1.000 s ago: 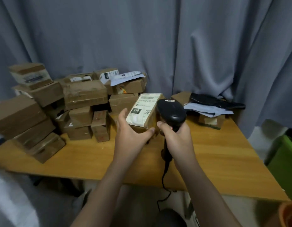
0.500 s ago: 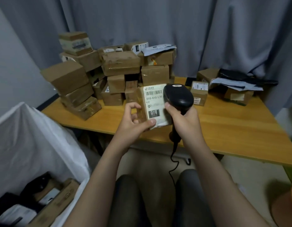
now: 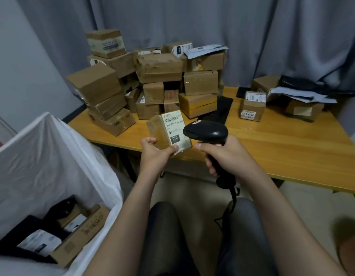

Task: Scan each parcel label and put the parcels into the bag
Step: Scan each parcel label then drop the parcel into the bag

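My left hand (image 3: 155, 154) grips a small brown parcel (image 3: 162, 132) by its lower end, above the table's front edge. Its white label (image 3: 173, 126), with a barcode and a black "010" block, faces me. My right hand (image 3: 226, 156) grips the handle of a black barcode scanner (image 3: 205, 132). The scanner's head sits just right of the label and covers the label's right edge. The white bag (image 3: 53, 156) stands open at the lower left with a few parcels inside (image 3: 79, 236).
A stack of brown cardboard parcels (image 3: 152, 82) fills the back left of the wooden table (image 3: 292, 146). More parcels (image 3: 252, 105) and dark mailers (image 3: 304, 86) lie at the back right. A flat black mailer (image 3: 220, 110) lies mid-table. Grey curtain behind. My knees are below.
I lifted the parcel off the table toward me and to the left, and the scanner came along beside it. My view dropped, bringing the white bag into sight.
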`<state>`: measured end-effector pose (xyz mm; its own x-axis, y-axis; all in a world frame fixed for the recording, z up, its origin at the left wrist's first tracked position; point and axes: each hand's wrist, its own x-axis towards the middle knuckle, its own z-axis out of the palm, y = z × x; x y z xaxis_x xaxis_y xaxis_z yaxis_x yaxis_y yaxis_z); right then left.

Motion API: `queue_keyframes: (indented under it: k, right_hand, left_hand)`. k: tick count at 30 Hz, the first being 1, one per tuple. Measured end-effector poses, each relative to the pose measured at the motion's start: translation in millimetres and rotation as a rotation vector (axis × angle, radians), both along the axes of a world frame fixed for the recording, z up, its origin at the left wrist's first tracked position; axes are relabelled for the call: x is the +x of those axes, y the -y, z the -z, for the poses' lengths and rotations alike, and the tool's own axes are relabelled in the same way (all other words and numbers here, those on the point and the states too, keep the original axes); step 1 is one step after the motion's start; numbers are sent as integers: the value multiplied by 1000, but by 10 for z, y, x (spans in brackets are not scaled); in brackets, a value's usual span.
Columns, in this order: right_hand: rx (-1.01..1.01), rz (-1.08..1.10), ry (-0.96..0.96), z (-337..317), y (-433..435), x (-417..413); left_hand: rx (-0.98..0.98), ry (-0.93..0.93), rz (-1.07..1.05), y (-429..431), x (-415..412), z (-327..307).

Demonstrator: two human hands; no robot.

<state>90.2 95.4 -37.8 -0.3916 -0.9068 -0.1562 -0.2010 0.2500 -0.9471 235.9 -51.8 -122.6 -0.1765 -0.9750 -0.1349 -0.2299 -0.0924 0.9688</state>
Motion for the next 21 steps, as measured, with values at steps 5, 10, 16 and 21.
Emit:
queue_keyframes:
  k: [5,10,16,21]
  right_hand:
    - [11,19,-19,-59,42,16]
    - [15,-4,-22,-70,51,-30]
    - [-8,-3,-2,-53,89,-77]
    - [-1,5,-13,-15,145,-96]
  left_hand:
    - [16,-51,-37,54,2,16]
    - [27,-70,-64,131,21,61]
    - [29,-68,-74,178,11,121]
    - [17,-25,-68,166,11,109]
